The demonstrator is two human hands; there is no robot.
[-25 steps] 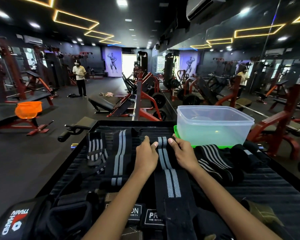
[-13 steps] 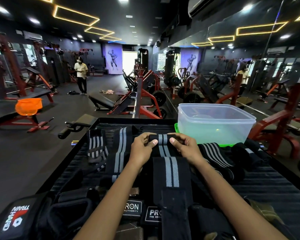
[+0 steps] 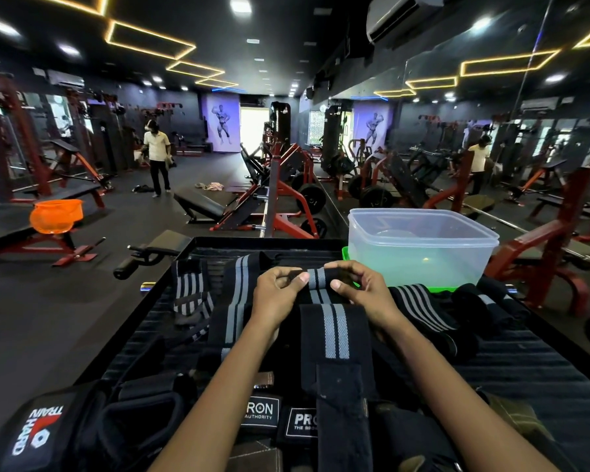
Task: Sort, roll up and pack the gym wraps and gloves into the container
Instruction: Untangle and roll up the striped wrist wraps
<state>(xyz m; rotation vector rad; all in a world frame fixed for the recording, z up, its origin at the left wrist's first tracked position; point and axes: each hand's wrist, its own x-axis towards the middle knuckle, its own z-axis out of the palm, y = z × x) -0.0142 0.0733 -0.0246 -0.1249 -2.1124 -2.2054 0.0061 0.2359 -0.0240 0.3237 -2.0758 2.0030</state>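
Head-worn view looks forward, slightly down, close over a mat [image 3: 511,366], edges probably warped.

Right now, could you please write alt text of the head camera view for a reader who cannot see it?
Two bare hands, left hand and right hand, roll up the far end of a black gym wrap with grey stripes on a black ribbed table. A clear empty plastic container stands just behind, and more striped wraps lie around.

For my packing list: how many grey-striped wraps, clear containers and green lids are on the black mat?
Grey-striped wraps: 4
Clear container: 1
Green lid: 1
Total: 6
Dark rolls at far right: stripes unclear, not counted.
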